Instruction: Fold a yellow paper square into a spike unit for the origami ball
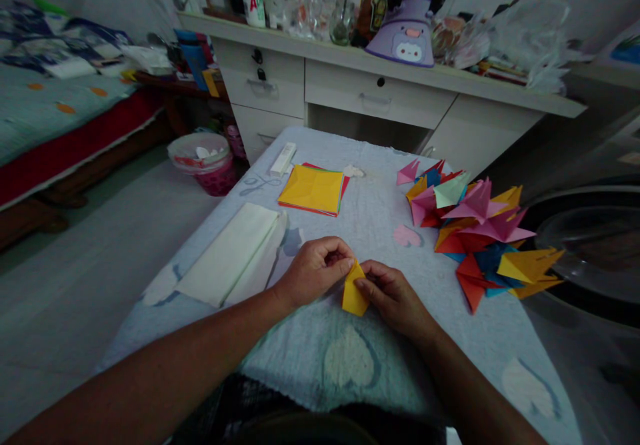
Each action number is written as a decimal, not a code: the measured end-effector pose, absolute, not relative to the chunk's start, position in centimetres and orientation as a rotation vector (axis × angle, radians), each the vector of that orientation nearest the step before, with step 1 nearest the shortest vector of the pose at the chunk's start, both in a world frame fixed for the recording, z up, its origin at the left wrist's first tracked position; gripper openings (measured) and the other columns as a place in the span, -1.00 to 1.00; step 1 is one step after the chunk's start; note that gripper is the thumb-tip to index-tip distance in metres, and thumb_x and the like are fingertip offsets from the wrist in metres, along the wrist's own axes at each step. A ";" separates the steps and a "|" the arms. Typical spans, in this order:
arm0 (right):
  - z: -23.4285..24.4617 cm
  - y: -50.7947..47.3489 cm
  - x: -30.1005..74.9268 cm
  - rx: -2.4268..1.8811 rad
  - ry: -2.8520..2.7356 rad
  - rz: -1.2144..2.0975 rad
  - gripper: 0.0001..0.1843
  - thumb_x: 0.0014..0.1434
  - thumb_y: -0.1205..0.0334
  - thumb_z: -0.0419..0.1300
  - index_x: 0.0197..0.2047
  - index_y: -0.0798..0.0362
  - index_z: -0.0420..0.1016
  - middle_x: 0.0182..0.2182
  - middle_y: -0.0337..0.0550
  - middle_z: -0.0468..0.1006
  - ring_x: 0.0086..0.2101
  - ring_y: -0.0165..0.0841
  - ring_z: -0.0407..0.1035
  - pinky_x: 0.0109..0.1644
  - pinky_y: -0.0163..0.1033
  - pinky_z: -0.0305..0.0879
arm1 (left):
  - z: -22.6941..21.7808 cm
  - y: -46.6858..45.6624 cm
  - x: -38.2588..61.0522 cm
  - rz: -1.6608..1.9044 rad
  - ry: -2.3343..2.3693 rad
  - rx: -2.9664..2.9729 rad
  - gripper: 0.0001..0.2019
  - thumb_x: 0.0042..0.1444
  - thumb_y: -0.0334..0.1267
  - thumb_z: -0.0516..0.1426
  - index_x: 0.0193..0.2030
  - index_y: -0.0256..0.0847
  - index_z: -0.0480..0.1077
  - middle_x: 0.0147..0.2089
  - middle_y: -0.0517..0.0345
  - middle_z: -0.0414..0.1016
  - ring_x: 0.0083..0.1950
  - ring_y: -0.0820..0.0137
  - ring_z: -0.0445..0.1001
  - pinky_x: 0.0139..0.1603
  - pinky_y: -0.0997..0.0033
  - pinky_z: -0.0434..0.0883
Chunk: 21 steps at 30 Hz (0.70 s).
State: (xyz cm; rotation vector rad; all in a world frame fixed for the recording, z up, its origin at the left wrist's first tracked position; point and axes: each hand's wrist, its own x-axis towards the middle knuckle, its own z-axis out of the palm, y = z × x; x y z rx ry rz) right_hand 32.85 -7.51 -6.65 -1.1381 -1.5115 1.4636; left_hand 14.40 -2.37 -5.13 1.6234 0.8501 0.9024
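Observation:
A small folded piece of yellow origami paper [355,296] is held between my two hands over the near part of the cloth-covered table. The thumb and fingers of my left hand [320,263] pinch its upper tip. My right hand [395,293] grips its right edge, thumb in front. Beyond my hands lies a stack of square coloured paper [311,190], yellow on top, with red edges showing beneath. To the right sits a pile of folded paper cranes [480,205] in pink, red, yellow, blue and pale green.
A folded whitish sheet [233,252] lies left of my hands, and a small white box [283,158] stands behind it. Past the table [380,198] is a white cabinet [350,88] with a cluttered top. A pink bin [213,175] is on the floor at left.

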 end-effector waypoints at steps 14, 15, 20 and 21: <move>-6.4 -7.5 33.1 -1.105 -1.495 1.343 -0.80 0.26 0.06 0.17 -0.19 0.01 0.48 -0.37 -0.21 0.49 -0.38 -0.40 0.35 -0.29 -0.30 0.28 | -5.5 -2.6 14.5 0.796 0.653 1.491 -0.61 0.11 0.06 0.18 -0.12 -0.21 0.31 -0.29 0.19 0.37 -0.30 0.46 0.34 -0.31 0.47 0.31; -6.3 -7.5 33.1 -1.096 -1.519 1.293 -0.81 0.26 0.08 0.17 -0.20 0.00 0.49 -0.36 -0.21 0.49 -0.36 -0.39 0.36 -0.27 -0.29 0.28 | -5.5 -2.7 14.5 0.757 0.680 1.544 -0.62 0.04 0.02 0.25 -0.17 -0.21 0.31 -0.33 0.24 0.35 -0.33 0.48 0.31 -0.35 0.49 0.28; -6.1 -7.2 33.4 -1.110 -1.631 1.012 -0.86 0.25 0.13 0.19 -0.25 -0.01 0.51 -0.35 -0.20 0.40 -0.32 -0.38 0.31 -0.26 -0.28 0.22 | -5.8 -2.8 14.9 0.682 0.850 1.732 -0.77 0.09 -0.11 0.22 -0.33 -0.23 0.35 -0.46 0.33 0.26 -0.43 0.53 0.21 -0.44 0.53 0.16; -6.1 -7.2 33.4 -1.119 -1.637 0.995 -0.86 0.25 0.12 0.19 -0.26 -0.01 0.50 -0.36 -0.20 0.39 -0.33 -0.38 0.29 -0.26 -0.28 0.22 | -5.8 -2.7 14.9 0.692 0.864 1.767 -0.78 0.10 -0.12 0.21 -0.36 -0.24 0.35 -0.46 0.32 0.25 -0.43 0.53 0.21 -0.44 0.53 0.15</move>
